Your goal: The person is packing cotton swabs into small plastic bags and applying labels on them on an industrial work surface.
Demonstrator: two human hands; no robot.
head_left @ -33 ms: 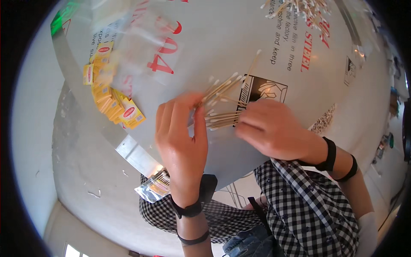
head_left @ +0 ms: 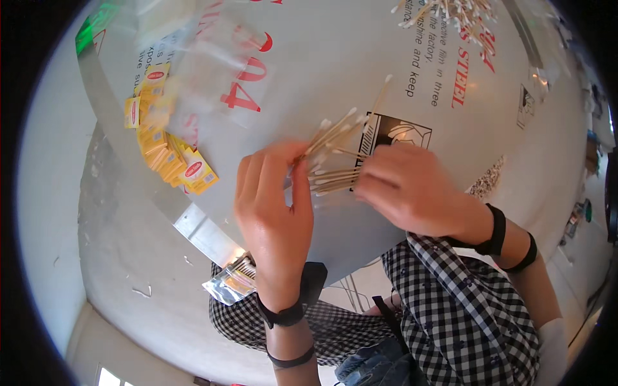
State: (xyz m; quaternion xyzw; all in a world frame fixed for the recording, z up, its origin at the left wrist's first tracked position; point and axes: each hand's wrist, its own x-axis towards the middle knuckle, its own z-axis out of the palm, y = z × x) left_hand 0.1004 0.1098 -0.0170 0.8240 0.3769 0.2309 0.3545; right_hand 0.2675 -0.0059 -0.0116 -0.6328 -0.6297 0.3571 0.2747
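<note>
A bundle of wooden-stick cotton swabs [head_left: 331, 154] lies fanned out between both hands, just above the white table top [head_left: 335, 77]. My left hand [head_left: 273, 212] pinches the bundle from the left, thumb against fingers. From the right, my right hand [head_left: 405, 186] closes its fingers over the other ends of the sticks. Several swab tips stick out upward between the two hands.
A heap of small yellow packets [head_left: 167, 157] lies at the table's left edge, with clear plastic bags [head_left: 199, 64] behind it. More loose swabs [head_left: 450, 13] are piled at the far side. A filled clear packet of swabs [head_left: 233, 281] rests on my lap.
</note>
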